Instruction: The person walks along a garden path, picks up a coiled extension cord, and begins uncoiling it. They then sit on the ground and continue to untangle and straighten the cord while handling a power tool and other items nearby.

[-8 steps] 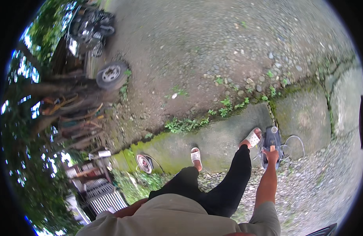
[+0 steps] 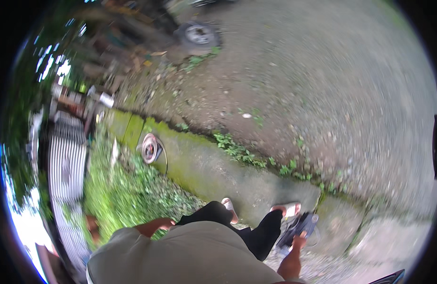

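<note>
From the head camera, looking down past a pale shirt and dark trousers, the person's right hand (image 2: 299, 242) hangs low beside the right leg, closed on the top of a dark bag-like bundle (image 2: 298, 228) with blue showing in it. The bundle hangs just ahead of the hand, close to the right sandalled foot (image 2: 286, 208); what it contains cannot be made out. The left hand (image 2: 160, 223) is at the person's left hip; blur and the shirt edge hide the fingers, so whether it is open or closed cannot be told, and nothing shows in it. Ahead of both hands runs a mossy concrete strip (image 2: 204, 165), both feet on it. Well off to the left of the left hand, a round metal disc (image 2: 150, 148) leans at the strip's edge beside the grass. Far beyond, across the gravel ground (image 2: 322, 85), a wheel (image 2: 198, 34) lies among blurred clutter.
</note>
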Action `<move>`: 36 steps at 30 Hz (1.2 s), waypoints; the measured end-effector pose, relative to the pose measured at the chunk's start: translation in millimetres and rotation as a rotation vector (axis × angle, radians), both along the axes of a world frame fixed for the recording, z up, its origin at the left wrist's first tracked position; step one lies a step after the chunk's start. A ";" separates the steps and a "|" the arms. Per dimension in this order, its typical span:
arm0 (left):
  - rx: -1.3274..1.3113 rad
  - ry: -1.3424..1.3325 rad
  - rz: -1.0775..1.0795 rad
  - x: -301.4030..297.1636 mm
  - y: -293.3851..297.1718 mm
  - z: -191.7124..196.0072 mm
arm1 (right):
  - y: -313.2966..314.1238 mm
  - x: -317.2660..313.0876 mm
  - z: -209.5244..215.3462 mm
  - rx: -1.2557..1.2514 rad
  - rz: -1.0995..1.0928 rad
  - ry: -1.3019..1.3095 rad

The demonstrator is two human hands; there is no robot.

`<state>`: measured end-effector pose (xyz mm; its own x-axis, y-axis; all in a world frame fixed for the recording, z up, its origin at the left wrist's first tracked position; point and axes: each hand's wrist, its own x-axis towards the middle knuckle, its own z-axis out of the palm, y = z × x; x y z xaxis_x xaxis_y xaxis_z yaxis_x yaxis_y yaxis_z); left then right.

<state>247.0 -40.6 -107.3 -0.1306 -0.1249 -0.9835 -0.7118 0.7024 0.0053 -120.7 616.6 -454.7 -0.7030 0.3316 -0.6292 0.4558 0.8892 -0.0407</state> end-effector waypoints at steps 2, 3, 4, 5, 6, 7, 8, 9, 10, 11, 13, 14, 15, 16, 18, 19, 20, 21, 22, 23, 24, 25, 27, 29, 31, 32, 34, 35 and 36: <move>-0.046 0.070 0.231 69.1 -13.8 -36.4 | -17.4 -0.8 36.6 -0.162 -0.270 -0.171; -0.063 0.083 0.317 107.3 -21.5 -46.4 | -33.4 11.5 58.0 -0.196 -0.391 -0.044; -0.116 0.177 0.402 143.4 -20.3 -56.3 | -51.7 14.6 78.8 -0.174 -0.410 -0.038; -0.185 0.218 0.464 174.2 -28.7 -64.2 | -72.9 16.9 102.2 -0.152 -0.430 -0.032; -0.171 0.153 0.582 205.2 -41.1 -68.9 | -98.4 15.9 124.3 -0.155 -0.393 -0.034; -0.145 0.056 0.686 227.9 -45.3 -78.9 | -131.7 8.2 142.6 -0.178 -0.320 -0.053; -0.198 0.255 0.636 252.3 -47.1 -82.5 | -170.9 0.1 160.0 -0.212 -0.238 -0.075; -0.240 0.248 0.693 273.2 -54.3 -84.1 | -215.2 -3.9 174.8 -0.241 -0.159 -0.104; -0.283 0.242 0.916 292.5 -60.5 -85.3 | -261.2 -11.2 188.3 -0.270 -0.072 -0.121; -0.236 0.247 0.902 307.2 -73.2 -88.9 | -308.6 -16.4 199.9 -0.294 0.009 -0.140; -0.203 0.143 1.364 330.8 -100.5 -95.8 | -399.1 -21.2 220.1 -0.321 0.132 -0.150; -0.193 0.158 1.428 341.8 -121.3 -100.4 | -441.5 -21.8 227.7 -0.330 0.181 -0.153; -0.185 0.154 1.487 351.3 -145.1 -106.1 | -484.6 -20.9 231.6 -0.335 0.223 -0.162; -0.172 0.113 1.542 360.6 -166.7 -112.8 | -525.3 -20.8 234.7 -0.334 0.269 -0.174; -0.258 0.280 1.417 381.8 -222.1 -125.3 | -604.8 -19.0 230.6 -0.336 0.342 -0.204; -0.305 0.294 1.331 393.0 -250.5 -131.1 | -640.5 -18.0 226.3 -0.330 0.371 -0.219; -0.328 0.315 1.454 403.3 -277.3 -135.4 | -676.2 -18.4 221.5 -0.323 0.397 -0.233; -0.351 0.291 1.556 410.6 -304.2 -139.8 | -712.5 -19.3 215.4 -0.318 0.415 -0.248; -0.381 0.257 1.653 417.6 -331.5 -143.3 | -747.6 -21.1 209.7 -0.308 0.435 -0.264; -0.424 0.449 1.337 424.4 -351.2 -142.5 | -784.2 -24.0 204.9 -0.298 0.455 -0.281; -0.551 0.592 0.936 429.2 -373.0 -139.8 | -821.7 -27.2 202.2 -0.288 0.479 -0.297; -0.722 0.698 0.583 432.6 -395.8 -133.1 | -863.5 -32.7 202.6 -0.283 0.494 -0.311; -0.349 0.327 0.603 443.1 -423.2 -107.9 | -943.2 -41.8 208.3 -0.270 0.523 -0.336; -0.201 0.333 1.347 443.9 -445.6 -83.1 | -1027.9 -50.7 218.6 -0.265 0.550 -0.358; 0.044 0.158 2.046 434.9 -464.2 -69.2 | -1112.3 -56.1 227.1 -0.261 0.590 -0.372; -0.007 0.166 2.110 432.6 -473.8 -65.5 | -1156.2 -59.0 229.7 -0.265 0.612 -0.375; -0.166 -0.024 2.174 432.4 -500.8 -66.6 | -1243.0 -59.8 233.5 -0.278 0.662 -0.358; -0.129 -0.022 2.251 438.9 -522.0 -69.8 | -1286.9 -56.5 235.1 -0.283 0.683 -0.342; -0.124 -0.081 2.311 444.5 -536.2 -71.7 | -1329.9 -55.0 238.6 -0.289 0.732 -0.310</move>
<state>691.5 -576.8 -179.0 0.2926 0.0069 -0.9562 -0.0342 -0.9993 -0.0176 -175.8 -713.4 -216.1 -0.4591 -0.3437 -0.8192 -0.2029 0.9383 -0.2799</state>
